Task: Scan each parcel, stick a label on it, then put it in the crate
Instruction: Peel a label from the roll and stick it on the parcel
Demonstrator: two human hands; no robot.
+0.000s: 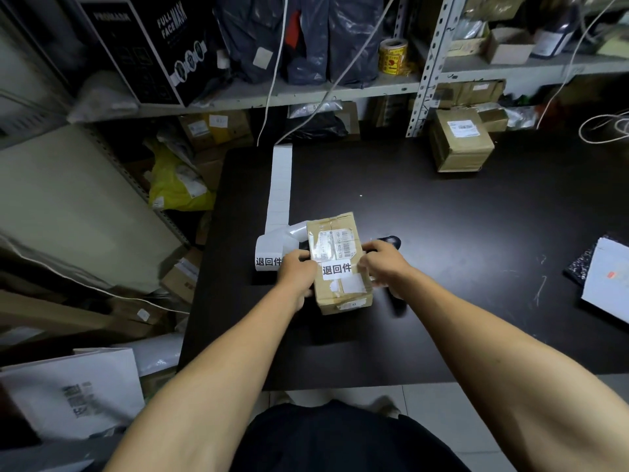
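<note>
Parcel (338, 264) on black table (442, 216), near front edge. Left hand (296, 270) clamps left side, steadying box. Right hand (381, 258) fingers curled at label (337, 268) edge, likely pressing it flat. Label strip (279, 185) beside parcel. Crate unseen.

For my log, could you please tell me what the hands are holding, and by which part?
Both hold the small cardboard parcel: the left hand on its left side, the right hand on its right side, beside the white label on top.
</note>
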